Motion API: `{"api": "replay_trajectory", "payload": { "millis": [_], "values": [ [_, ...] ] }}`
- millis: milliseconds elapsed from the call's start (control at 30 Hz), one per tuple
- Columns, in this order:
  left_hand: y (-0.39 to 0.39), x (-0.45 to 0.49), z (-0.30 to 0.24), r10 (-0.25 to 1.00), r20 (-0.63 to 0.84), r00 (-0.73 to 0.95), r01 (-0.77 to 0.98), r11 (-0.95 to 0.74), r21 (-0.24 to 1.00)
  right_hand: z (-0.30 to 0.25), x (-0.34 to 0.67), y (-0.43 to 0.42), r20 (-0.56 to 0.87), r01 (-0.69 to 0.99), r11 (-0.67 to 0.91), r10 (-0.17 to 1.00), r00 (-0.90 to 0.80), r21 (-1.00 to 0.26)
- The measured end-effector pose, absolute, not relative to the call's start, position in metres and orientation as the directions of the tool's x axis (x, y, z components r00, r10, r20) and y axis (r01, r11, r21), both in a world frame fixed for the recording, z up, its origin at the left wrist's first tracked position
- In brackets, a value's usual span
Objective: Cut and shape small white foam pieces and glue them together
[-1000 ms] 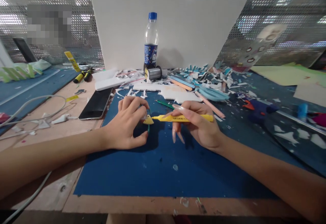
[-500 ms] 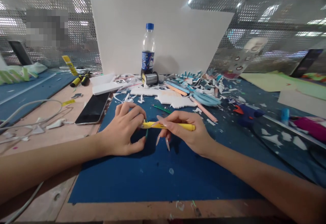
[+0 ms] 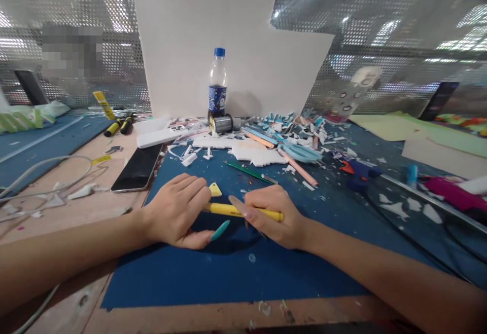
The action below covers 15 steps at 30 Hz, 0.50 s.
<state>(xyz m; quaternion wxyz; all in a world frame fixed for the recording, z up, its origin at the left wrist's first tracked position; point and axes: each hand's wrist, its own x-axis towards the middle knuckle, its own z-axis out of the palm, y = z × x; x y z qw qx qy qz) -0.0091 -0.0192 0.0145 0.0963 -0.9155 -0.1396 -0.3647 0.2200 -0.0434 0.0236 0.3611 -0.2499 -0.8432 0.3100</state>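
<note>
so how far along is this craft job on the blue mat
Done: cut scraps and white cut pieces lie heaped at the far edge of the mat, and a small yellow piece lies free. In hand: the right hand grips the yellow tool, with the left hand at its tip. How much remains cannot be told.

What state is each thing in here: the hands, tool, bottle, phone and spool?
yellow tool, gripped, nearly level above the blue mat.
right hand, fingers shut on the yellow tool.
left hand, fingers stretched out, resting on the blue mat.
bottle, upright, cap on.
phone, lying flat, screen dark.
spool, on its side.
</note>
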Motion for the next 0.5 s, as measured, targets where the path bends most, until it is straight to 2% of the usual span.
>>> {"api": "replay_trajectory", "payload": {
  "millis": [133, 267, 367, 500],
  "values": [
    [-0.021, -0.007, 0.008, 0.137, 0.796, 0.59, 0.159, -0.986, 0.052, 0.022, 0.219, -0.049, 0.369, 0.204, 0.662, 0.617, -0.695, -0.722],
    [-0.032, -0.002, 0.003, 0.194, 0.855, 0.481, 0.055, -0.98, 0.191, 0.022, 0.214, -0.054, 0.279, 0.246, 0.656, 0.589, -0.759, -0.713],
    [-0.039, 0.0, 0.0, 0.219, 0.856, 0.469, 0.022, -0.971, 0.237, 0.021, 0.211, -0.054, 0.252, 0.292, 0.657, 0.603, -0.757, -0.695],
    [-0.04, 0.0, -0.004, 0.385, 0.875, 0.293, 0.093, -0.922, 0.375, 0.02, 0.209, -0.053, 0.203, 0.316, 0.661, 0.585, -0.785, -0.681]
  ]
}}
